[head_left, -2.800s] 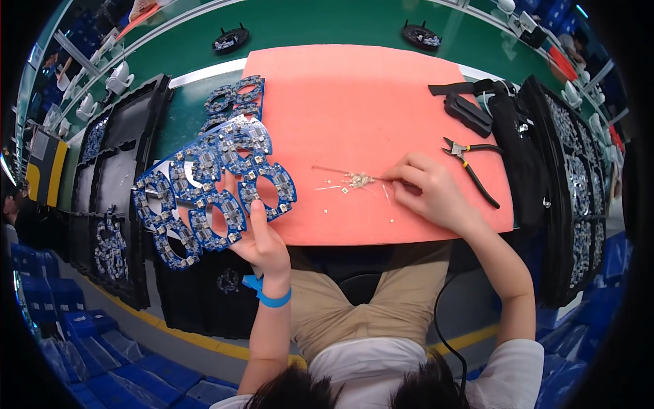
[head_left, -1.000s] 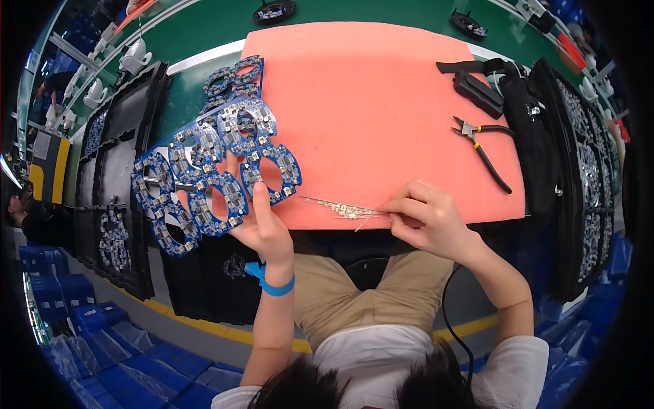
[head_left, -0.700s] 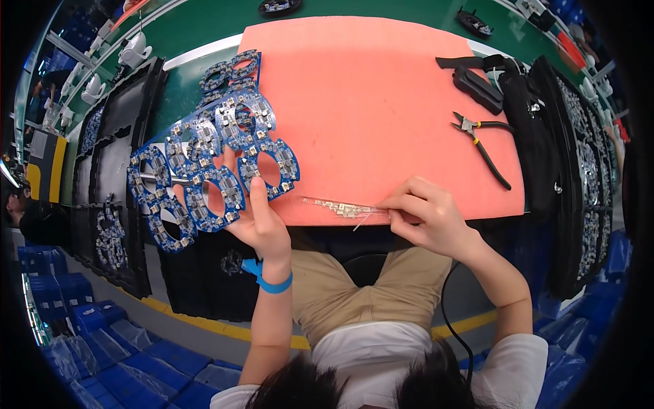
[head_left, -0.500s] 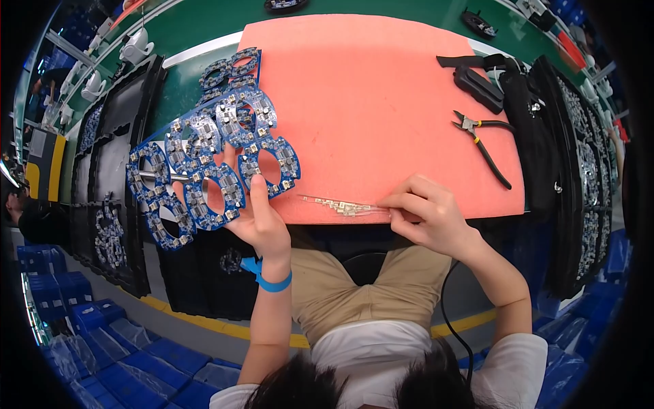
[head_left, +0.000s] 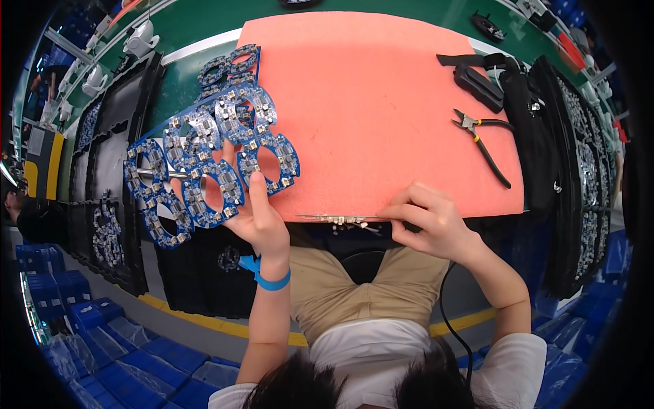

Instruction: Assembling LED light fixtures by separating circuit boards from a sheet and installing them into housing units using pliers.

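My left hand point(head_left: 264, 221) holds a panel of blue ring-shaped circuit boards point(head_left: 235, 129) tilted over the left side of the pink mat, its thumb on the front and other fingers behind. Through one ring a silver rod point(head_left: 158, 174) shows; I cannot tell what it belongs to. At the mat's near edge my right hand point(head_left: 436, 221) pinches the end of a thin, narrow strip point(head_left: 317, 217), seen nearly edge-on. Small pale pieces point(head_left: 340, 221) are along the strip and just below it, past the mat's edge.
The pink mat point(head_left: 368, 102) covers the green table. Yellow-and-black side cutters point(head_left: 470, 123) and a black case point(head_left: 479, 88) lie at right. Another blue board panel point(head_left: 242, 61) is behind the held one. Black trays with boards stand at left point(head_left: 109, 157) and right point(head_left: 569, 177).
The strip has tipped from face-up to nearly edge-on and come slightly nearer the mat's edge. Small pieces on it now spill over that edge. The board panel has shifted only slightly.
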{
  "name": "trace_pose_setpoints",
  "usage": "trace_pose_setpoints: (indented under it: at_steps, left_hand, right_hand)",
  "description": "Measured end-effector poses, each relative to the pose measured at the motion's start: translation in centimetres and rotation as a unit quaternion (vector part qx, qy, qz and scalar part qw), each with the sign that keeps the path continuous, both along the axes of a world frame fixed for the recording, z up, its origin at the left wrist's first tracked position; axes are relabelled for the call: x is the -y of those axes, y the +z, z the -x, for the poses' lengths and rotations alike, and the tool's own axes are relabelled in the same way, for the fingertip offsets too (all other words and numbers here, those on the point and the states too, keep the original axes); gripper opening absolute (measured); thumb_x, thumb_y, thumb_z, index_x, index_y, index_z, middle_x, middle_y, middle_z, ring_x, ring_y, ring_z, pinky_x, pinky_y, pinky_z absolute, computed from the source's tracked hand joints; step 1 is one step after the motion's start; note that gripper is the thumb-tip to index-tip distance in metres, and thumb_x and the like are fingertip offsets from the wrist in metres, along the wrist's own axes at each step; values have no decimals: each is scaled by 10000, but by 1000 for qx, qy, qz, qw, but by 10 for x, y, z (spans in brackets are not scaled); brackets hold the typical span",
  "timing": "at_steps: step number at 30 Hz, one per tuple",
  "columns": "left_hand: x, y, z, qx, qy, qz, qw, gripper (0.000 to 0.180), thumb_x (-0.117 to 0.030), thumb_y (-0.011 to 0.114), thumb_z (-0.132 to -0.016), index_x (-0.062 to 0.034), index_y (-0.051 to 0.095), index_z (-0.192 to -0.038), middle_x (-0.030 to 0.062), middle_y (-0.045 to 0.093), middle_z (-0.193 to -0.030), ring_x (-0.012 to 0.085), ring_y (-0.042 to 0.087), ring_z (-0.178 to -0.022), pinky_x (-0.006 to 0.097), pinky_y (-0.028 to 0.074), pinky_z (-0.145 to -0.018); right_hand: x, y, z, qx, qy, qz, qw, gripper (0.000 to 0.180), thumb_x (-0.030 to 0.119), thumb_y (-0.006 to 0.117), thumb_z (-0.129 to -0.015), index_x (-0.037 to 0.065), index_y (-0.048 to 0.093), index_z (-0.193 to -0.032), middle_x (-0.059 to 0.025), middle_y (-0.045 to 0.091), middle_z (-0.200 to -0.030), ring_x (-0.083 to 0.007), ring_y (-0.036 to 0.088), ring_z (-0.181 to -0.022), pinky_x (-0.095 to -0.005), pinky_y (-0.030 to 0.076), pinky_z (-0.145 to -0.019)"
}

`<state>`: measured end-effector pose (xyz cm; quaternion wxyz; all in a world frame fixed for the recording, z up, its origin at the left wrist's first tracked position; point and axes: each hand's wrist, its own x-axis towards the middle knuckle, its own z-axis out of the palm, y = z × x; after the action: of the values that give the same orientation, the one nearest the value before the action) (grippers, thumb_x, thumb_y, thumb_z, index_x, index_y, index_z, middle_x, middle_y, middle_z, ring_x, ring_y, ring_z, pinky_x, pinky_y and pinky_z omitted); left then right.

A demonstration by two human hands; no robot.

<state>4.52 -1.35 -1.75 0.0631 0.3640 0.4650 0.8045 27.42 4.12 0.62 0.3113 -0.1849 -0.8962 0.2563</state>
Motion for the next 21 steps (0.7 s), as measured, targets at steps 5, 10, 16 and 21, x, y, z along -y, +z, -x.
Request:
trace_pose_setpoints:
  at_steps: [5, 10, 16, 21]
  left_hand:
    - [1, 0, 0, -1, -3, 25, 1000, 870, 146, 441, -872, -125, -80, -1515, 280, 390, -1407, 330, 427, -1310, 458, 341, -1078]
    - [1, -2, 0, 8, -5, 8, 1000, 873, 150, 438, -870, -134, -76, -1516, 281, 390, -1407, 326, 428, -1311, 445, 340, -1072]
    - [-2, -3, 1, -5, 2, -6, 1000, 891, 161, 452, -858, -138, -72, -1514, 272, 379, -1411, 331, 423, -1313, 459, 349, -1075]
    - [-3, -2, 2, 2, -3, -7, 1000, 895, 166, 457, -852, -133, -69, -1512, 261, 357, -1429, 328, 417, -1317, 458, 346, -1081]
  right_hand:
    - [1, -3, -3, -5, 0, -4, 1000, 272, -76, 661, -637, 41, 691, -881, -62, 578, -791, -208, 564, -668, -304, 461, -559]
    - [2, 0, -5, 7, -1, 5, 1000, 254, -60, 659, -649, 42, 680, -881, -66, 576, -784, -217, 577, -694, -315, 478, -587]
    - [0, -2, -6, -11, -5, 7, 1000, 278, -82, 657, -629, 41, 690, -876, -65, 578, -780, -203, 564, -667, -302, 460, -556]
    - [-1, -3, -5, -7, -19, -10, 1000, 278, -83, 653, -625, 42, 688, -871, -63, 576, -778, -204, 561, -662, -305, 460, -555]
